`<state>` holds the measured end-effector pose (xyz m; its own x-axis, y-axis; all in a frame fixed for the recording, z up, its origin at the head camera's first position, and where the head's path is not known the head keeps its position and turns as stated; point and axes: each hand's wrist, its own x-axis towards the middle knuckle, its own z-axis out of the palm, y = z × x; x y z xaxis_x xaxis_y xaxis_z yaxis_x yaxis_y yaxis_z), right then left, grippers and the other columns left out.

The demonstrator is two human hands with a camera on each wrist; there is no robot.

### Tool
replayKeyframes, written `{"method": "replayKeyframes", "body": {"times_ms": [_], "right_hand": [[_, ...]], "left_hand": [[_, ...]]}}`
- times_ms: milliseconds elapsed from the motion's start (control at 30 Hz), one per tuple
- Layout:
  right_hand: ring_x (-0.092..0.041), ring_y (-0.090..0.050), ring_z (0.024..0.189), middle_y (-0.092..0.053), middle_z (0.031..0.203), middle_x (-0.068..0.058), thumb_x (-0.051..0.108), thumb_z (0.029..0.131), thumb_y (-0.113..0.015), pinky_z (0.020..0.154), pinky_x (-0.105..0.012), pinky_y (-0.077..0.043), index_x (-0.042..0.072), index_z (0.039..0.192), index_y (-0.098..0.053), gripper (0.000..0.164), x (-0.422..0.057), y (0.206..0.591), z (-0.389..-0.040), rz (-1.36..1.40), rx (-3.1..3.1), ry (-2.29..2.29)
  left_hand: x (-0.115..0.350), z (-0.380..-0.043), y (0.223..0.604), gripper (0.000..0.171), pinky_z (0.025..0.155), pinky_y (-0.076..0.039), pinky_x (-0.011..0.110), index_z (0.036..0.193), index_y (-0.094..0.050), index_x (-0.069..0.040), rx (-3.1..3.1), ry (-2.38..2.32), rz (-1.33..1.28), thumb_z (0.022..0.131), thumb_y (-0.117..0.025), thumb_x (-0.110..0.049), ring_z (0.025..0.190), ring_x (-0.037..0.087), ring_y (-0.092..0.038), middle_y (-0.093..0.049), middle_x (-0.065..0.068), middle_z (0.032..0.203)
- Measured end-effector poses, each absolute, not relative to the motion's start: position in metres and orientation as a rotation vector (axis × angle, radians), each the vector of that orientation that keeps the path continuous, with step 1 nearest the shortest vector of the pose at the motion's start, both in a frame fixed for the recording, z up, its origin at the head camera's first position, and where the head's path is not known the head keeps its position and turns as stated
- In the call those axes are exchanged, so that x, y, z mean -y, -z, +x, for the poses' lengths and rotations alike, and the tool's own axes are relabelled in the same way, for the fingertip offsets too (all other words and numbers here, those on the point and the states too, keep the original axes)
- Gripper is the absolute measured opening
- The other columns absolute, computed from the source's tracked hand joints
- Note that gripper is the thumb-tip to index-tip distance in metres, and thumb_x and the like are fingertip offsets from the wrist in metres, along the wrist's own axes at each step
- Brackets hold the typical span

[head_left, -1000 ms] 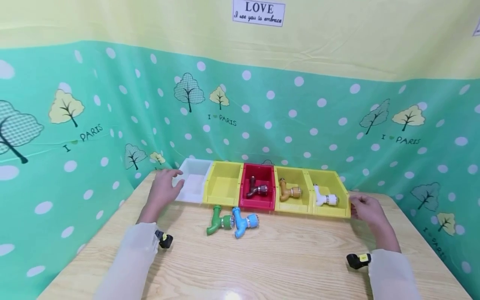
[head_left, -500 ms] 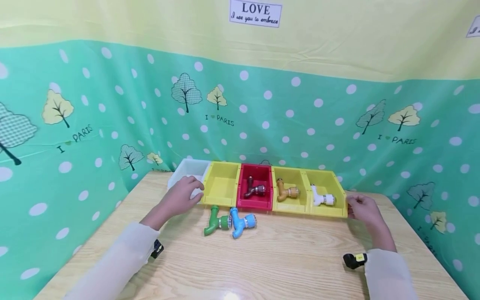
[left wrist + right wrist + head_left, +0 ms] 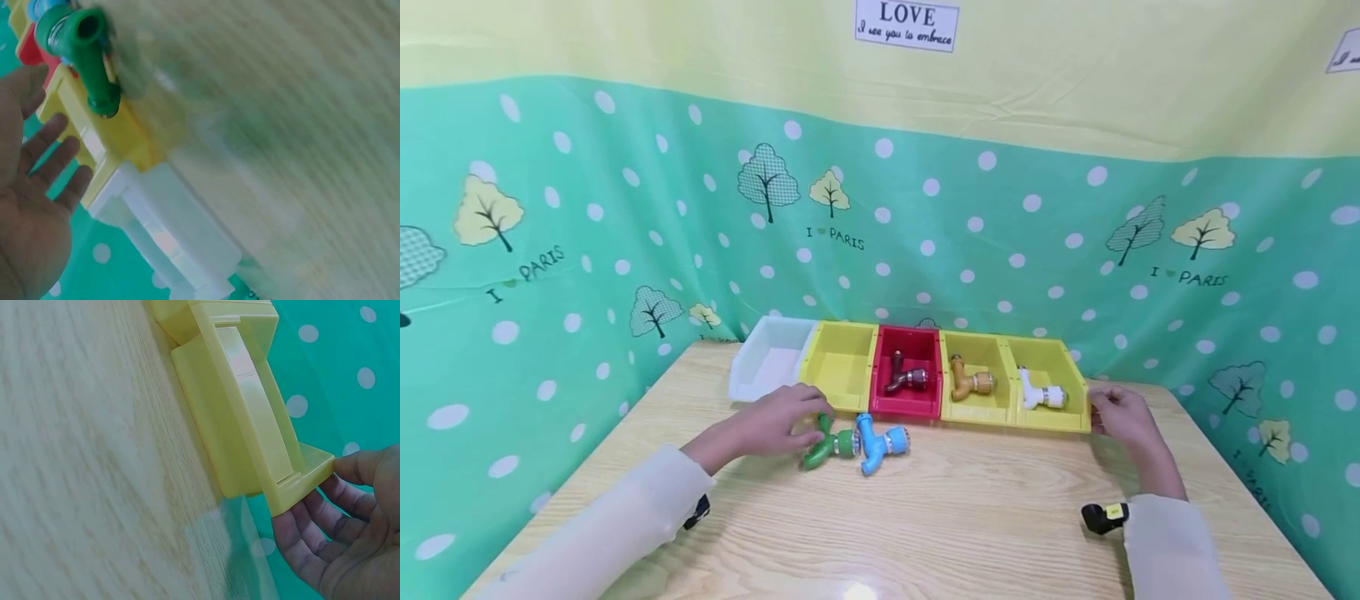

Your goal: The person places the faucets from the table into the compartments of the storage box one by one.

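At left, the left hand point(image 3: 786, 421) hovers with fingers apart, gripping nothing, at the green tap point(image 3: 844, 443) lying on the table point(image 3: 955, 500) just on the near side of the row of 5 bins point(image 3: 910, 414) (contact is too hidden to tell), and a low thumb-and-finger pinch should suit it. Just right lies the blue tap point(image 3: 874, 450), so close that a narrow grasp seems wise. At the right end, the right hand point(image 3: 1123, 417) pinches the end yellow bin point(image 3: 1056, 421) by its outer edge, where light, steady pressure should brace the row.
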<state>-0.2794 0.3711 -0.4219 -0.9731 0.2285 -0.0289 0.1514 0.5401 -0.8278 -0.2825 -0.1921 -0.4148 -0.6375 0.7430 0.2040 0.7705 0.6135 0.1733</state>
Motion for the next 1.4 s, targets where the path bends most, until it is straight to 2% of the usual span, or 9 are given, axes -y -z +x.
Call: {"method": "replayKeyframes", "body": {"times_ms": [200, 400, 667, 900, 1200, 1400], "right_hand": [[-0.03, -0.063, 0.098, -0.056, 0.121, -0.027, 0.029, 0.111, -0.037, 0.075, -0.033, -0.061, -0.012, 0.135, -0.049, 0.049, -0.367, 0.422, -0.281, -0.33, 2.678, -1.443], [-0.03, -0.062, 0.1, -0.055, 0.123, -0.026, 0.03, 0.111, -0.036, 0.076, -0.032, -0.06, -0.01, 0.134, -0.05, 0.048, -0.366, 0.422, -0.282, -0.332, 2.682, -1.442], [-0.03, -0.062, 0.1, -0.057, 0.121, -0.026, 0.031, 0.111, -0.036, 0.076, -0.033, -0.06, -0.009, 0.134, -0.05, 0.048, -0.367, 0.42, -0.286, -0.332, 2.691, -1.43], [-0.03, -0.062, 0.101, -0.056, 0.122, -0.026, 0.032, 0.111, -0.036, 0.076, -0.033, -0.06, -0.009, 0.134, -0.049, 0.049, -0.369, 0.421, -0.286, -0.347, 2.691, -1.436], [-0.03, -0.062, 0.101, -0.055, 0.124, -0.027, 0.03, 0.111, -0.036, 0.076, -0.033, -0.06, -0.01, 0.135, -0.048, 0.048, -0.37, 0.421, -0.282, -0.354, 2.68, -1.449], [-0.029, -0.063, 0.1, -0.056, 0.123, -0.027, 0.03, 0.112, -0.037, 0.075, -0.032, -0.06, -0.01, 0.133, -0.049, 0.047, -0.371, 0.422, -0.282, -0.356, 2.673, -1.467]], "left_hand": [[0.195, -0.274, 0.423, 0.027, 0.1, -0.049, 0.039, 0.126, -0.067, -0.03, 2.758, 0.407, -1.429, 0.099, -0.069, -0.029, 0.116, 0.01, -0.052, -0.059, -0.014, 0.124], [0.194, -0.275, 0.426, 0.027, 0.098, -0.048, 0.038, 0.125, -0.067, -0.034, 2.707, 0.334, -1.518, 0.101, -0.065, -0.022, 0.113, 0.011, -0.051, -0.06, -0.012, 0.123], [0.19, -0.276, 0.424, 0.03, 0.103, -0.046, 0.044, 0.123, -0.069, -0.043, 2.697, 0.109, -1.576, 0.103, -0.058, -0.022, 0.122, 0.019, -0.049, -0.059, -0.006, 0.132], [0.183, -0.278, 0.426, 0.024, 0.108, -0.043, 0.044, 0.121, -0.067, -0.039, 2.659, -0.069, -1.618, 0.106, -0.052, -0.029, 0.124, 0.018, -0.049, -0.057, -0.004, 0.133], [0.175, -0.275, 0.43, 0.015, 0.1, -0.043, 0.043, 0.114, -0.064, -0.038, 2.6, -0.149, -1.63, 0.106, -0.051, -0.037, 0.109, 0.016, -0.049, -0.055, -0.005, 0.119], [0.173, -0.272, 0.429, 0.015, 0.1, -0.042, 0.043, 0.113, -0.063, -0.037, 2.552, -0.191, -1.646, 0.105, -0.051, -0.037, 0.107, 0.016, -0.047, -0.054, -0.004, 0.116]]}}
